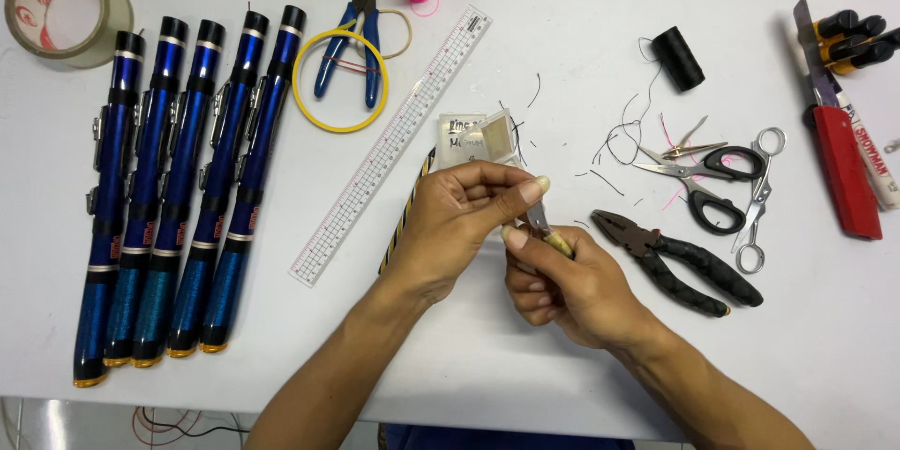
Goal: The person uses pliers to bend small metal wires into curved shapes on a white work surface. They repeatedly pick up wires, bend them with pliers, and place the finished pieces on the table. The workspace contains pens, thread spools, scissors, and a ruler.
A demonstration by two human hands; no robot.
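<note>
My left hand (457, 220) and my right hand (562, 283) meet over the middle of the white table (469, 366). My right hand grips a small tool with a yellowish handle and metal tip (547, 231). My left hand's thumb and fingers pinch at that metal tip; whatever small part sits there is hidden. A thin black-and-yellow striped rod (405, 216) runs under my left hand. Just beyond the fingers lies a small open clear plastic box (483, 139).
Several blue rod handles (178, 197) lie side by side at left, near a tape roll (56, 9). A clear ruler (389, 145), yellow ring (339, 81) and blue pliers (361, 37) sit behind. Black pliers (684, 262), scissors (703, 173), forceps (757, 202), black thread spool (678, 57), red cutter (844, 169) at right.
</note>
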